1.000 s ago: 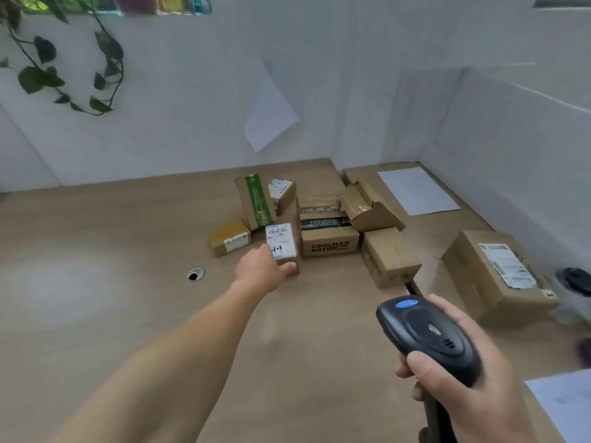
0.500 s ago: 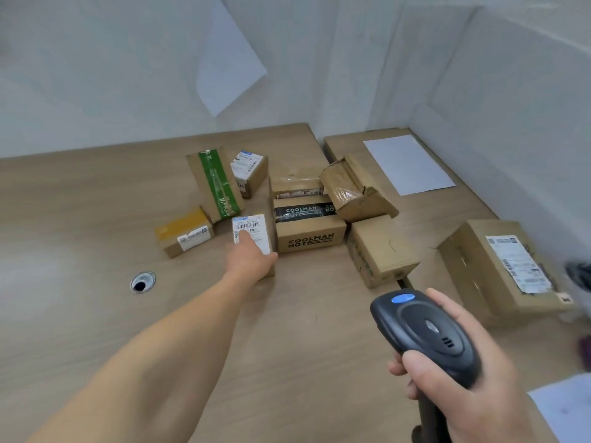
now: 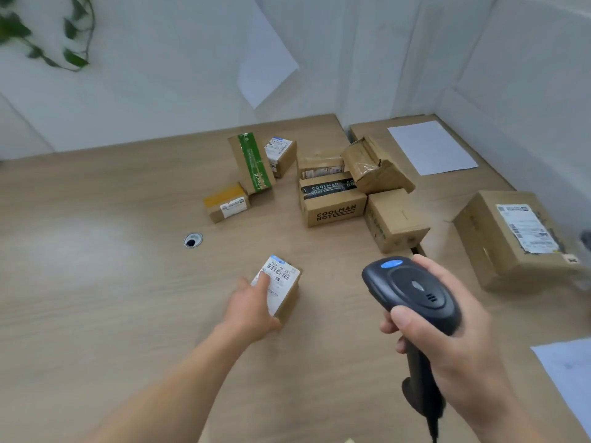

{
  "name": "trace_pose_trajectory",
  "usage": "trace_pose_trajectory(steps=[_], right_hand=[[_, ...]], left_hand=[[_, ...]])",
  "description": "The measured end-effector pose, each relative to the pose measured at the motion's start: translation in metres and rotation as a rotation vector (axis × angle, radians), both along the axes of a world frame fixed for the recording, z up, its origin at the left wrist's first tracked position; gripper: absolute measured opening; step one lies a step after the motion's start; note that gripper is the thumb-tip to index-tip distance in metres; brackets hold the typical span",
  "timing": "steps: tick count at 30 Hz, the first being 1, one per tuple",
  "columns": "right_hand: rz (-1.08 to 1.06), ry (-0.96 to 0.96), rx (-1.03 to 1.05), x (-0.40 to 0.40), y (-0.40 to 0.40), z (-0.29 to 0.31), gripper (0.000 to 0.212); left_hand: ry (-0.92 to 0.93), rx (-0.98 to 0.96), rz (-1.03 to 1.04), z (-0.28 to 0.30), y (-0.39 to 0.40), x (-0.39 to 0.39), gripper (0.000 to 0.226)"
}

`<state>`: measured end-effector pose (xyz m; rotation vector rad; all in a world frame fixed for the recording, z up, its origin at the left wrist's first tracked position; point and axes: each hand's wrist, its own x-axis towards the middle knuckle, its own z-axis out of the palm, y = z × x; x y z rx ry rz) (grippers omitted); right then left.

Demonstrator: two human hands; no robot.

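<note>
My left hand (image 3: 252, 306) grips a small cardboard box (image 3: 283, 287) with a white barcode label on top, low over the wooden desk (image 3: 96, 282) and apart from the pile. My forefinger lies on the label and my thumb is on the box's near side. A black handheld barcode scanner (image 3: 412, 292) with a blue button is held by its handle in my right hand (image 3: 447, 340), just right of the box, its head pointing forward and down.
A pile of several cardboard parcels lies at the back: a green-taped box (image 3: 252, 163), a yellow-taped box (image 3: 227, 203), a COOLMAN NOTE box (image 3: 332, 203). A larger labelled box (image 3: 511, 238) sits at right. A cable hole (image 3: 193, 240) is in the desk. White sheets (image 3: 430, 147) lie at right.
My left hand took the small labelled box from the pile and drew it toward me across the desk. The scanner stayed at right, moving slightly nearer.
</note>
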<state>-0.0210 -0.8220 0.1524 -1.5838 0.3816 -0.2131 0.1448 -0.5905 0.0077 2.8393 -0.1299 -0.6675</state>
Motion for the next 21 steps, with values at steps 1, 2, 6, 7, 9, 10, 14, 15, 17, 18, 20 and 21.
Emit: trace_pose_trajectory(steps=[1,2,6,7,9,10,14,15,17,18,20,21], right_hand=[[0.016,-0.012,-0.001,-0.01,0.001,0.001,0.1],[0.035,-0.022,0.0,-0.02,0.002,0.001,0.094],[0.12,-0.032,0.014,-0.063,0.006,0.001,0.085],[0.136,-0.031,0.016,-0.074,0.007,0.001,0.087],[0.164,-0.026,0.016,-0.092,0.011,0.004,0.091],[0.172,-0.024,0.014,-0.099,0.012,0.005,0.091],[0.186,-0.035,0.011,-0.124,0.015,0.009,0.085],[0.185,-0.038,0.009,-0.13,0.015,0.01,0.084],[0.18,-0.039,-0.004,-0.14,0.016,0.012,0.086],[0.177,-0.038,-0.014,-0.145,0.016,0.012,0.088],[0.169,-0.038,-0.031,-0.153,0.017,0.012,0.089],[0.165,-0.037,-0.032,-0.157,0.018,0.013,0.088]], left_hand=[[-0.026,0.036,-0.035,0.002,0.006,-0.024,0.077],[-0.062,0.078,-0.077,0.0,0.014,-0.049,0.078],[-0.245,0.223,-0.276,-0.014,0.034,-0.142,0.101],[-0.247,0.243,-0.302,-0.018,0.034,-0.161,0.099],[-0.205,0.257,-0.289,-0.024,0.029,-0.184,0.08],[-0.201,0.249,-0.268,-0.024,0.026,-0.188,0.066],[-0.113,0.325,-0.364,-0.01,0.013,-0.176,0.049],[-0.048,0.346,-0.4,-0.006,0.012,-0.171,0.054],[0.015,0.372,-0.455,0.001,0.012,-0.164,0.059],[0.015,0.373,-0.477,0.002,0.016,-0.163,0.06],[0.012,0.326,-0.451,-0.001,0.025,-0.167,0.064],[0.019,0.243,-0.372,-0.002,0.031,-0.17,0.066]])
